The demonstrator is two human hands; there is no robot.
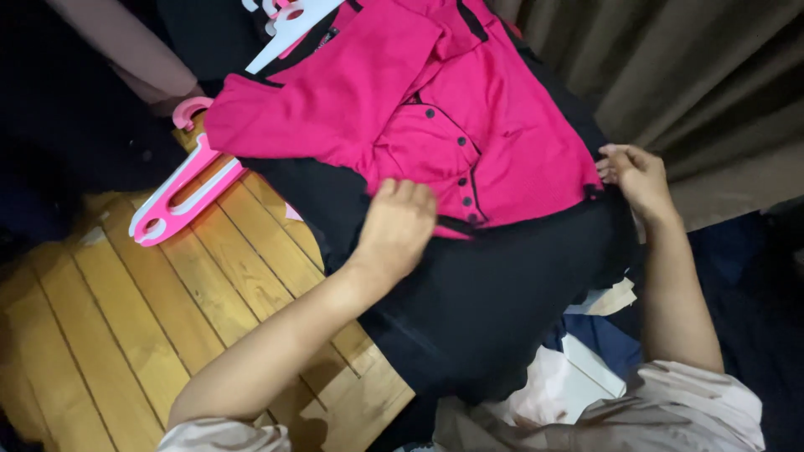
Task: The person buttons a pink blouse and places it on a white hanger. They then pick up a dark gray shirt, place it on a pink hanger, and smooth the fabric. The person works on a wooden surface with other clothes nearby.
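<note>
A bright pink shirt (402, 92) with black trim and small black buttons lies spread over a black garment (494, 293) on a wooden slatted table (142, 318). My left hand (398, 222) rests on the shirt's lower hem near the button placket, fingers curled onto the fabric. My right hand (636, 176) pinches the shirt's lower right corner at the edge of the black garment.
A pink plastic hanger (180, 188) lies on the table at the left, partly under the shirt's sleeve. A white hanger (289, 25) sits at the top. Beige curtain (695, 75) hangs at the right. White and blue cloth (578, 368) lies below the black garment.
</note>
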